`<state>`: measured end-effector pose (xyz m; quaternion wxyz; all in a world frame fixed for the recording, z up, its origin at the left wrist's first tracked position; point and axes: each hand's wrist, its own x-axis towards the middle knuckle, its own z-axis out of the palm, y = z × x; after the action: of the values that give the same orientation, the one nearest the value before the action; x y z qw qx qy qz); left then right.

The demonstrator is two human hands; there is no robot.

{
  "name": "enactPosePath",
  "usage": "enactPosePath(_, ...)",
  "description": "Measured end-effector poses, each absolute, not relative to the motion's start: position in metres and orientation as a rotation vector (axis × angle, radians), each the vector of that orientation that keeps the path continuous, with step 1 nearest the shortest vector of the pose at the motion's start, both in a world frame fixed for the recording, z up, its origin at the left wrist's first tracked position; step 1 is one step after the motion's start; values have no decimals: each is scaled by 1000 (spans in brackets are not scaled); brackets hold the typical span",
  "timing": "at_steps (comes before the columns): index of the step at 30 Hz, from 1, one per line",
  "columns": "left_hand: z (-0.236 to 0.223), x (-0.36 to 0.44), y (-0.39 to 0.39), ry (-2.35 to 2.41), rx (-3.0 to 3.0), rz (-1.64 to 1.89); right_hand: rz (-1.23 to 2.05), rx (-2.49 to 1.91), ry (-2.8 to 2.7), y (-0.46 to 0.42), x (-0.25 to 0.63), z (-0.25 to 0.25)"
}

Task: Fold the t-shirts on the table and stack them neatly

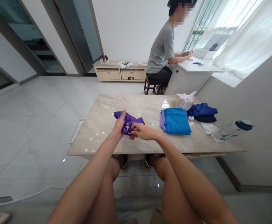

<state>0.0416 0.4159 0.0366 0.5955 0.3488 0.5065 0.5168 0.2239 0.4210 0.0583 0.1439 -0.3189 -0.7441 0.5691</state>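
Observation:
A crumpled purple garment (128,122) with a small colourful print lies bunched on the marble table (136,105), near its front edge. My left hand (119,127) grips the garment's left side, thumb upward. My right hand (143,131) comes in from the right, its fingers pinching the cloth in the middle. To the right sits a folded turquoise garment (176,121) on a lilac one (162,120). Beyond them lie a folded navy garment (201,110) and a white plastic bag (185,101).
A plastic water bottle (231,131) with a dark cap lies at the table's right end, beside a white cloth (209,128). Behind the table, a seated person (161,51) works at a white desk (194,67) by a curtained window. A low cabinet (119,71) stands against the far wall.

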Motion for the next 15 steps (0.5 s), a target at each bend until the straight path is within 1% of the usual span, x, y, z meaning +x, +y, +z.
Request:
enactPosePath(3, 27, 57, 430, 1333, 793, 1156, 1503, -891, -2354, 429, 245, 50)
enactPosePath(5, 26, 65, 438, 1359, 817, 1215, 1293, -1041, -2413, 441, 265, 44)
enactPosePath(8, 35, 71, 439, 1285, 934, 1333, 846, -1348, -2195, 460, 296, 33)
enactPosePath(10, 43, 72, 431, 1195, 1004, 1383, 693, -1430, -2014, 468, 311, 28)
enactPosePath(12, 47, 71, 422, 1144, 1026, 1382, 718, -1450, -1907, 470, 317, 25)
enactPosePath(15, 44, 69, 411, 1121, 1049, 1295, 957, -1403, -1876, 465, 312, 21)
